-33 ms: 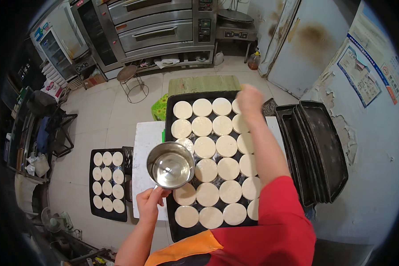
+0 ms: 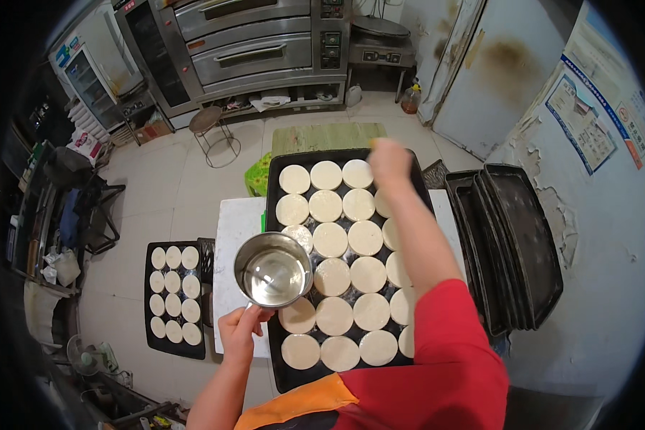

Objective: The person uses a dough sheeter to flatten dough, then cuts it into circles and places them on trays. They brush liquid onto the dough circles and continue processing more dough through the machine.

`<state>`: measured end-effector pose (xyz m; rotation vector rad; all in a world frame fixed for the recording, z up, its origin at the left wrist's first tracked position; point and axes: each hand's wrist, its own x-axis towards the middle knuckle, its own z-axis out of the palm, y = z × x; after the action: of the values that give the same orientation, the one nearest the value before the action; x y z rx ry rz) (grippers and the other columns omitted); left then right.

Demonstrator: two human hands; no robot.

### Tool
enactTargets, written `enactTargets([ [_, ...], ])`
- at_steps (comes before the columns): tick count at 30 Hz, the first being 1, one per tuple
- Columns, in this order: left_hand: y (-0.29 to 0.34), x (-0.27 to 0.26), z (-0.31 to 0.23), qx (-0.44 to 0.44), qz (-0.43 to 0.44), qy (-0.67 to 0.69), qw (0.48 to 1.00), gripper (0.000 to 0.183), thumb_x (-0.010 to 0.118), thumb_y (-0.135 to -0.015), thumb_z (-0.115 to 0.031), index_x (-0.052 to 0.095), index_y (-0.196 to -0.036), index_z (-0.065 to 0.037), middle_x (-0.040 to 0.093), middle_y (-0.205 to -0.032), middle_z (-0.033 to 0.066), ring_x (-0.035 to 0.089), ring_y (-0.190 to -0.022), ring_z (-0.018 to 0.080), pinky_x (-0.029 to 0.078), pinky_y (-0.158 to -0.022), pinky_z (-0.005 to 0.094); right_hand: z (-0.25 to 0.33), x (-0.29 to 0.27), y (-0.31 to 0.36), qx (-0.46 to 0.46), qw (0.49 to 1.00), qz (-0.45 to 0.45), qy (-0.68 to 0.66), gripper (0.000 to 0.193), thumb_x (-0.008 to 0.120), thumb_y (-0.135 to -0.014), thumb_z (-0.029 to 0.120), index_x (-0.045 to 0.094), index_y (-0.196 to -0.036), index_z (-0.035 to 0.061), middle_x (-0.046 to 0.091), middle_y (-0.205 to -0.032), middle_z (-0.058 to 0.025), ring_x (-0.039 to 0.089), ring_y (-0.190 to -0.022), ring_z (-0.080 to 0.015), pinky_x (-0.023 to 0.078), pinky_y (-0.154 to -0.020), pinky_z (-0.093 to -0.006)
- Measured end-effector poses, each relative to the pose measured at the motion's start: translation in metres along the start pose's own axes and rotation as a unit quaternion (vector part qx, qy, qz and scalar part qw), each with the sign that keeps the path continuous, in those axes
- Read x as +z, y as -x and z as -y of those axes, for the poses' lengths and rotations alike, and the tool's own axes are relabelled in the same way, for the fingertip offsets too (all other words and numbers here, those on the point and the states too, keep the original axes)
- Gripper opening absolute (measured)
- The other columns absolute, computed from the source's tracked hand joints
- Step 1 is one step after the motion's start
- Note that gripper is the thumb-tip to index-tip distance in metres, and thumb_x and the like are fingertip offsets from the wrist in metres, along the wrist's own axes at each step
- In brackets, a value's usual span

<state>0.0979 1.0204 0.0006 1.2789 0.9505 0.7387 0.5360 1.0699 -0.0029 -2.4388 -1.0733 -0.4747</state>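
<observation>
My left hand [image 2: 241, 328] is closed round the handle of a round metal saucepan [image 2: 245, 295]. Clear, shiny liquid shows inside it, and the pan hangs over the left side of a large black baking tray [image 2: 278, 373]. Rows of flat, round, pale dough discs [image 2: 365, 237] lie on that tray. At the tray's far right my right hand [image 2: 390, 166] is a closed, slightly blurred fist above the discs. A small yellowish bit sticks out at its upper left; what the fist holds is hidden. My right forearm covers part of the right-hand column.
A white table [image 2: 229, 222] carries the tray. Lower left stands a smaller black tray [image 2: 197, 350] of discs. Stacked black trays [image 2: 519, 236] lean at the right. A stool [image 2: 206, 119] and a steel deck oven [image 2: 254, 61] are beyond.
My right hand has shifted a little to the left along the tray's far end. The saucepan in my left hand has barely moved.
</observation>
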Motion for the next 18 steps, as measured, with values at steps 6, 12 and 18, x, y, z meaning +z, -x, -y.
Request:
enactTargets([
  [6, 0.020, -0.002, -0.010, 0.001, -0.071, -0.028, 0.997, 0.037, 0.057, -0.088, -0.017, 0.055, -0.057, 0.003, 0.065, -0.067, 0.0172, 0.060, -0.057, 0.0159, 0.044, -0.051, 0.0248, 0.168, 0.035, 0.012, -0.165, 0.971, 0.085, -0.154, 0.014, 0.057, -0.077, 0.013, 0.068, -0.079, 0.0047, 0.067, -0.082, -0.0174, 0.067, -0.079, -0.0325, 0.054, -0.070, -0.0409],
  [12, 0.048, -0.021, -0.010, 0.021, -0.142, 0.020, 0.989, 0.037, 0.055, -0.088, -0.016, 0.050, -0.056, 0.001, 0.062, -0.063, 0.0160, 0.062, -0.059, 0.0199, 0.047, -0.054, 0.0275, 0.106, 0.039, -0.012, 0.174, 0.927, 0.107, -0.314, 0.018, 0.061, -0.067, 0.016, 0.067, -0.074, -0.0003, 0.066, -0.072, -0.0213, 0.066, -0.070, -0.0360, 0.051, -0.067, -0.0446],
  [18, 0.082, -0.050, -0.003, 0.032, -0.173, 0.018, 0.984, 0.040, 0.053, -0.089, -0.019, 0.045, -0.053, -0.001, 0.062, -0.064, 0.0165, 0.058, -0.056, 0.0174, 0.047, -0.057, 0.0280, -0.036, -0.024, -0.004, 0.027, 0.991, -0.019, -0.131, 0.014, 0.061, -0.075, 0.013, 0.068, -0.081, 0.0034, 0.066, -0.081, -0.0184, 0.064, -0.078, -0.0362, 0.051, -0.071, -0.0433],
])
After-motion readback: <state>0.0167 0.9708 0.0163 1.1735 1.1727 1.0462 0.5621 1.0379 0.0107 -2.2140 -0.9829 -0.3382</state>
